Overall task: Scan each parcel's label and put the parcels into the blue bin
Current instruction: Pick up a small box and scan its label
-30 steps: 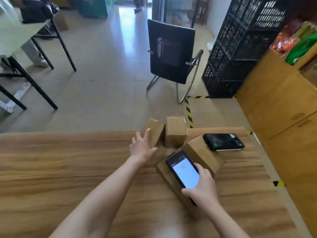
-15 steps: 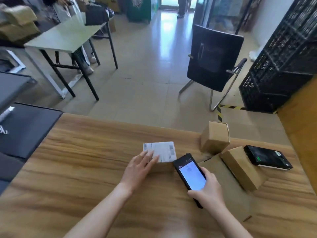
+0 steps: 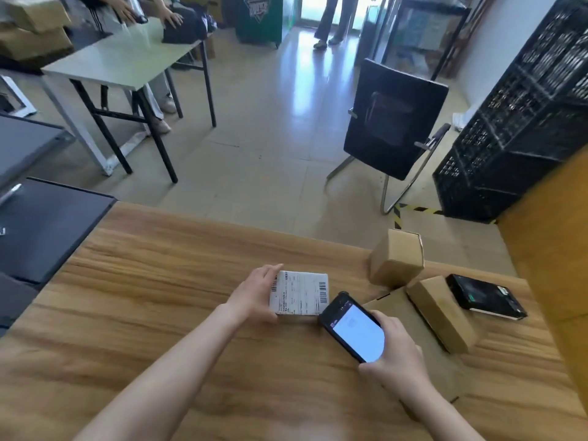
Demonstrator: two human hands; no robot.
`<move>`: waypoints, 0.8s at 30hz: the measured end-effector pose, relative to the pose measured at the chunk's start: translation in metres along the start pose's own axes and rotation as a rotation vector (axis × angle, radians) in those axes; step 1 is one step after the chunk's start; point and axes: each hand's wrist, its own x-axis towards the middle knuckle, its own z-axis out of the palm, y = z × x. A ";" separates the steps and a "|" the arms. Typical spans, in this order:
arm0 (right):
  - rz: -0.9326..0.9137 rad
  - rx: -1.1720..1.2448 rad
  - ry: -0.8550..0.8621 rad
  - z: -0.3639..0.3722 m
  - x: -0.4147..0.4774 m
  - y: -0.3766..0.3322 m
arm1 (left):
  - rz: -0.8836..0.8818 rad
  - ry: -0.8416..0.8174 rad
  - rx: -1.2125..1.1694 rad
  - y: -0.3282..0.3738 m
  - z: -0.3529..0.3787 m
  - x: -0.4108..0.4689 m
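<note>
Nearest, the right hand (image 3: 394,354) grips a scanner phone (image 3: 353,329), fingers curled round its near end, lit screen up. Just left of those fingers, the left hand (image 3: 254,294) holds the labelled parcel (image 3: 299,292) on the wooden table (image 3: 159,281). Its fingers lie close together along the parcel's left edge with the thumb at the near edge, and the barcode label faces up. Right of the right fingers lies a brown box (image 3: 442,313). Beyond them stands another box (image 3: 397,257), and a black device (image 3: 485,296) lies farther right.
</note>
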 end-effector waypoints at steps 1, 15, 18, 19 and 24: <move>-0.019 -0.060 0.006 -0.004 0.000 0.002 | 0.026 0.012 0.012 -0.001 0.000 0.000; -0.167 -0.591 0.086 -0.031 0.005 0.007 | 0.141 0.123 0.148 -0.001 -0.030 -0.027; -0.182 -0.580 0.094 -0.036 -0.002 0.008 | 0.130 0.132 0.194 0.005 -0.035 -0.035; -0.187 -0.576 0.096 -0.039 -0.005 0.010 | 0.125 0.139 0.201 0.007 -0.036 -0.038; -0.203 -0.531 0.126 -0.052 -0.023 0.027 | 0.125 0.186 0.225 0.027 -0.041 -0.051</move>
